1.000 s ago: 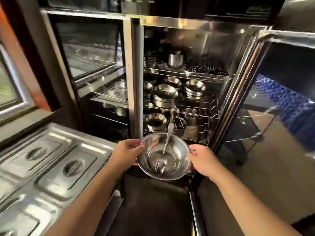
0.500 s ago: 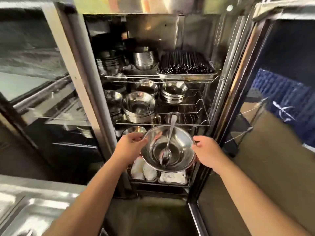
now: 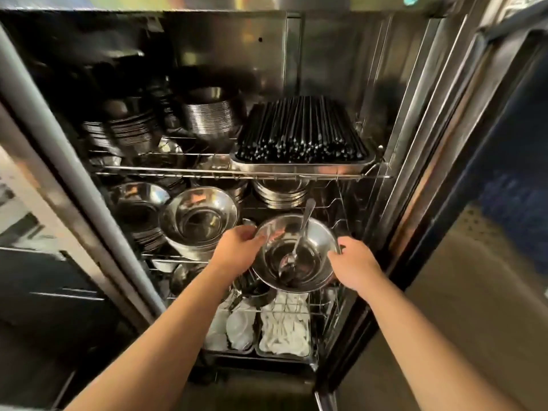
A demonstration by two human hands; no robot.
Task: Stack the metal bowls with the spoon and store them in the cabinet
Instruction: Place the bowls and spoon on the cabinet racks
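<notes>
Gripping the bowl (image 3: 296, 253) by opposite rims, left hand (image 3: 237, 250) and right hand (image 3: 353, 262) steady slick, stiff steel; the loose spoon (image 3: 295, 247) may slide.

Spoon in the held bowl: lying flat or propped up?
Propped up. The spoon has its scoop on the bottom of the bowl, and its handle leans over the far rim.

Metal bowl (image 3: 296, 256): polished steel, round, upright, slightly tilted toward camera; second bowl appears nested inside, count not certain. Held at opposite rims, in front of cabinet's middle wire shelf (image 3: 189, 259), right of bowl stack (image 3: 199, 221).
Spoon (image 3: 296, 244): steel, lying in bowl, head at bottom, handle leaning over far rim.
Cabinet (image 3: 326, 69): stainless interior, door open, wire shelves loaded.
</notes>
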